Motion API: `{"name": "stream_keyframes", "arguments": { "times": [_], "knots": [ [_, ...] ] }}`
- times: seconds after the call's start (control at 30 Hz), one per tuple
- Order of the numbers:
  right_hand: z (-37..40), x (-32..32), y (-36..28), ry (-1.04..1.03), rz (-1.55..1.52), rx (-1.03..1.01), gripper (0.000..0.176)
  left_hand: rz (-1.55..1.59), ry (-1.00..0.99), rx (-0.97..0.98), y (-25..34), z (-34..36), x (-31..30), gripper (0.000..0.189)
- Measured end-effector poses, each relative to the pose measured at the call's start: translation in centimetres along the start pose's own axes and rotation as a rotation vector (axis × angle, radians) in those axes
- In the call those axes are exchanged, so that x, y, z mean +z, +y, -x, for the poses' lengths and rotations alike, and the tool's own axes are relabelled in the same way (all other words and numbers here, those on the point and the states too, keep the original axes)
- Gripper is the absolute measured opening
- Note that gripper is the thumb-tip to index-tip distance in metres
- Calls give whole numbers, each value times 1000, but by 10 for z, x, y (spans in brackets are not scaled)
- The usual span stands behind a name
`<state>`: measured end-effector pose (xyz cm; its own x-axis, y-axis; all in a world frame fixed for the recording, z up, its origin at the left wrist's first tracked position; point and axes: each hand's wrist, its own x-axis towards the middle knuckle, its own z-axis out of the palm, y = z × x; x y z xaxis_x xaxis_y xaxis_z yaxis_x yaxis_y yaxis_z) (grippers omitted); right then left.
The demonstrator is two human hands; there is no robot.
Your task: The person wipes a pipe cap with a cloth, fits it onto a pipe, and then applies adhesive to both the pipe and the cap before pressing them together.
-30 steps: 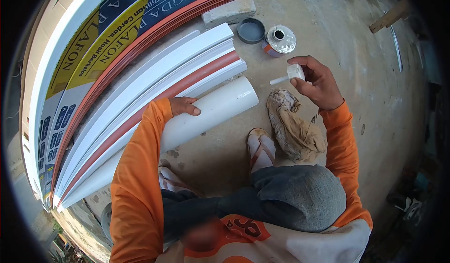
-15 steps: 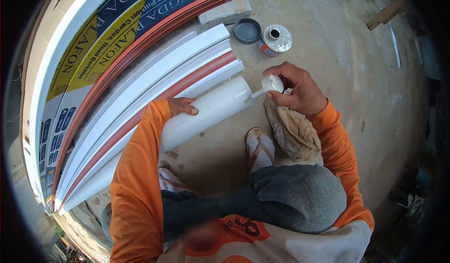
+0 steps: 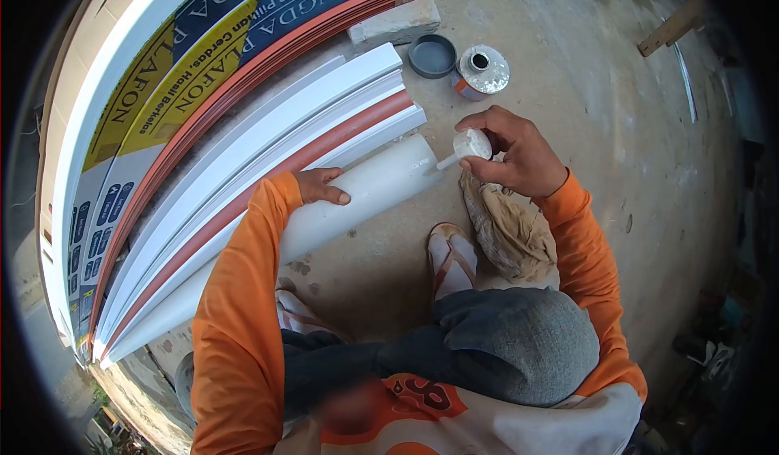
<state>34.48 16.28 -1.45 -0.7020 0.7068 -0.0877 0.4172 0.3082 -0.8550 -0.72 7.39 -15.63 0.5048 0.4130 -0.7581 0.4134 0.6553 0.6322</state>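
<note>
A wide white pipe (image 3: 369,191) lies slantwise before me, its end toward the right. My left hand (image 3: 320,187) grips it from above, thumb lying along the top and the other fingers mostly hidden on the far side. Between thumb and fingers of my right hand (image 3: 519,155) is a brush cap (image 3: 472,144), a whitish round lid with a short applicator stem. The stem's tip reaches the pipe's right end, at its wall. Beyond that hand stands an open glue can (image 3: 484,70) with a dark round hole in its top.
A grey pipe cap (image 3: 432,56) sits beside the can, near a pale block (image 3: 395,23). White trim strips (image 3: 324,106) with one red band lie along the pipe. Printed ceiling panels (image 3: 219,45) are stacked at left. A crumpled brown cloth (image 3: 511,228) rests near my right foot.
The view has shifted slightly. The brush tip stays by the pipe's end, and the wet-looking mark there appears a little different. Both hands keep their hold.
</note>
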Motion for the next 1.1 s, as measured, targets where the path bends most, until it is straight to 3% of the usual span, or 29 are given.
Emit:
{"name": "stream_keyframes", "arguments": {
  "times": [0.07,0.13,0.17,0.2,0.27,0.3,0.33,0.4,0.43,0.47,0.53,0.6,0.67,0.7,0.73,0.8,0.87,0.93,0.97,1.0,1.07,1.1],
  "knots": [
    [-5,9,9,11,137,-97,40,-17,-20,4,3,0,1,76],
    [-11,13,9,309,262,-69,38,-54,12,24,3,0,3,81],
    [-11,12,9,338,198,-22,38,-53,14,23,2,0,3,81],
    [-11,12,10,339,194,-22,38,-74,27,36,1,-1,4,80],
    [-10,11,13,106,-34,-43,40,-99,40,55,4,0,4,78],
    [-10,9,11,32,107,-80,40,-115,41,46,4,0,5,78],
    [-12,11,13,32,108,-80,40,-129,41,37,6,0,6,77],
    [-17,16,20,329,351,-96,38,-130,51,24,7,1,8,76],
    [-17,15,14,345,182,10,37,-133,61,9,7,1,8,75],
    [-16,16,13,344,179,9,37,-131,63,6,7,2,10,75],
    [-15,13,13,105,-90,-5,38,-179,93,21,8,2,11,74],
    [-18,15,15,40,51,-39,38,-179,97,39,0,-4,9,73],
    [-23,19,19,334,323,-9,38,-173,102,53,-4,-6,10,72],
    [-24,18,19,383,299,32,39,-189,111,59,-5,-7,10,77],
    [-24,17,17,382,297,30,39,-205,120,62,-5,-6,10,81],
    [-23,13,14,64,9,-63,38,-223,140,64,-3,-3,12,81],
    [-25,13,20,37,120,-74,38,-237,158,73,0,-4,13,82],
    [-31,13,26,408,395,-8,37,-236,143,59,2,-2,14,83],
    [-32,12,24,443,291,32,37,-236,146,59,2,-2,15,83],
    [-32,13,25,445,289,29,37,-234,164,43,2,-2,16,77],
    [-33,19,29,106,-115,42,36,-242,178,30,4,0,17,72],
    [-36,18,30,100,11,73,37,-253,184,39,6,1,18,73]
  ]
}}
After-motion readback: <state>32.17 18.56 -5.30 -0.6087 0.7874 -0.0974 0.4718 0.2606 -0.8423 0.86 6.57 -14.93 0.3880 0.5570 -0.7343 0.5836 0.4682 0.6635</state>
